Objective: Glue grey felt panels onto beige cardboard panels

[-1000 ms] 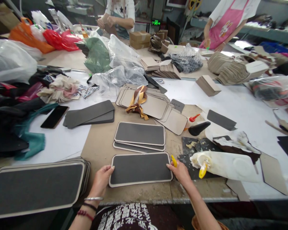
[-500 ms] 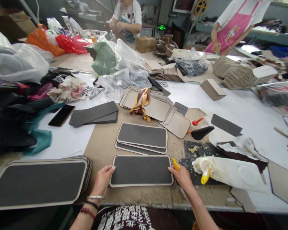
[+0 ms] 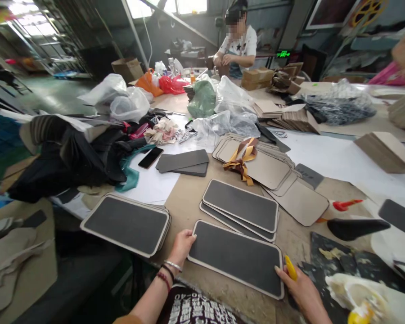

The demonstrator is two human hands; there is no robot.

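Note:
A dark grey rectangular panel with a beige border and rounded corners lies at the table's front edge. My left hand pinches its left end between thumb and fingers. At its right end, my right hand grips the edge with the thumb on top. A yellow handle sticks up from that same hand; the rest of this tool is hidden. Just behind lie two similar bordered panels, one overlapping the other. To the left, a stack of such panels sits at the table edge.
Beige boards with a brown-and-yellow ribbon lie farther back. A phone and plain grey pieces are at left. A whitish glue-smeared container stands at right, near a red-tipped bottle. A person works across the table.
The view has swung to the left, so things appear farther right and tilted. Both hands still hold the same panel, and the yellow handle remains in my right hand.

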